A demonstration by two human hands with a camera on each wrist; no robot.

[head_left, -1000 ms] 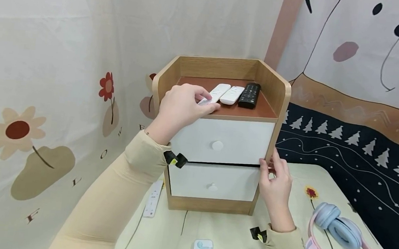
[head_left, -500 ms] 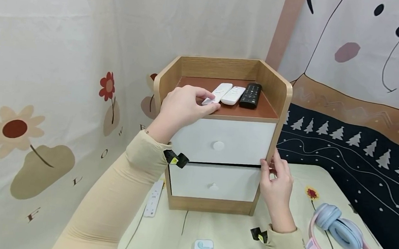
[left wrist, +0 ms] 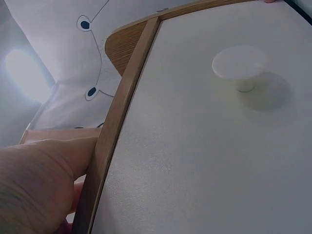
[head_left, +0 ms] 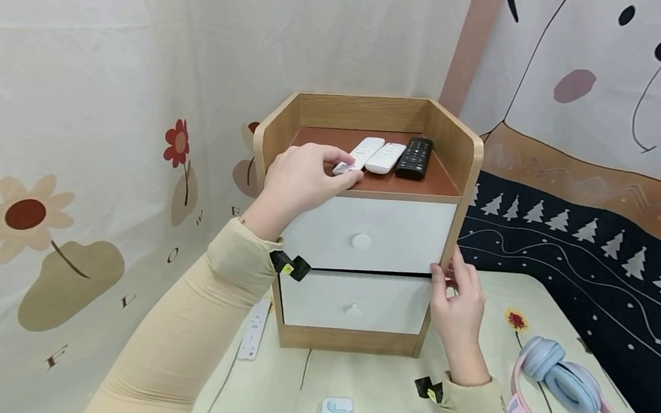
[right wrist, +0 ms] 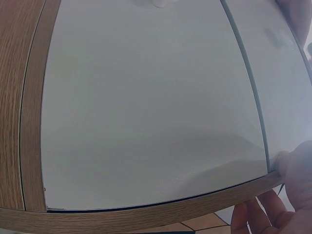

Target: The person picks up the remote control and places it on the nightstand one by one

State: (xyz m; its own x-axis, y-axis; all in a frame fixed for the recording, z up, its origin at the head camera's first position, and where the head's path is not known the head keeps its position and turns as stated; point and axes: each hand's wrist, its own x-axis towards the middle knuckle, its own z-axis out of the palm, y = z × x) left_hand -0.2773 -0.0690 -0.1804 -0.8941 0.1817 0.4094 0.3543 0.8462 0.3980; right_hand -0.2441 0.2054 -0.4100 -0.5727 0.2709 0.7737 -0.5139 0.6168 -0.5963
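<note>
Apparently pinching leftmost white remote (head_left: 367, 152) atop cabinet (head_left: 373, 253) with left hand (head_left: 300, 177), likely for control; gripping cabinet's right edge (head_left: 455, 230) with right hand (head_left: 460, 306), presumably for steadiness.

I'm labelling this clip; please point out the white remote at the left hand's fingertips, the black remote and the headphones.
White remote (head_left: 367, 151): head view, uncovered part of its upper face.
Black remote (head_left: 414, 159): head view, middle of its button face.
Headphones (head_left: 574, 388): head view, nearer blue ear cup.

A white remote (head_left: 364, 154) (partly hidden) lies slantwise atop an upright, white-fronted wooden cabinet (head_left: 373, 220).
</note>
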